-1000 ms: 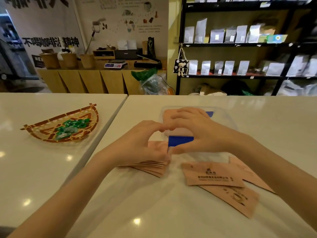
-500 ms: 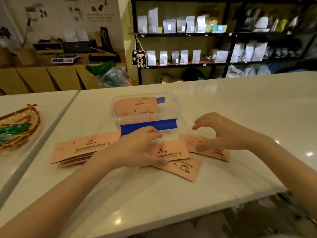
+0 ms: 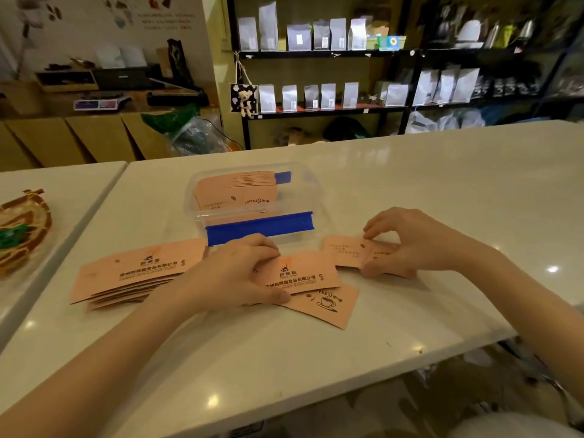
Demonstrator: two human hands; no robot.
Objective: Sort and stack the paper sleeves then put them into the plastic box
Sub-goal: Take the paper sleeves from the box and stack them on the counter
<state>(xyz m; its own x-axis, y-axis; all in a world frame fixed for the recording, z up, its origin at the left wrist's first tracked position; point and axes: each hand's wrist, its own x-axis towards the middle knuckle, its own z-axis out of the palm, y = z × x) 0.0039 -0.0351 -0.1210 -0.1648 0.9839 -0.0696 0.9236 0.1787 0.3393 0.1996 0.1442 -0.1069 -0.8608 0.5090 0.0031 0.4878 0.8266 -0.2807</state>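
A clear plastic box (image 3: 313, 188) with a blue clip on its near side stands mid-table and holds a stack of pink paper sleeves (image 3: 234, 191). To its left front lies a fanned pile of sleeves (image 3: 132, 273). My left hand (image 3: 234, 273) rests on a sleeve (image 3: 303, 273) printed with black characters, fingers pinching its left end. A sleeve with a coffee-cup drawing (image 3: 325, 305) lies partly under it. My right hand (image 3: 410, 241) pinches another sleeve (image 3: 344, 254) lying flat to the right of the box.
The white table's front edge (image 3: 442, 352) runs close below the sleeves. On the neighbouring table at left sits a woven fan-shaped tray (image 3: 28, 229) with green wrapped sweets. Dark shelves (image 3: 316, 53) of pouches stand behind the table.
The view swung right. Both hands left the box, where a sleeve stack now lies, and came down onto loose sleeves in front of it. The right hand closed onto the right sleeve.
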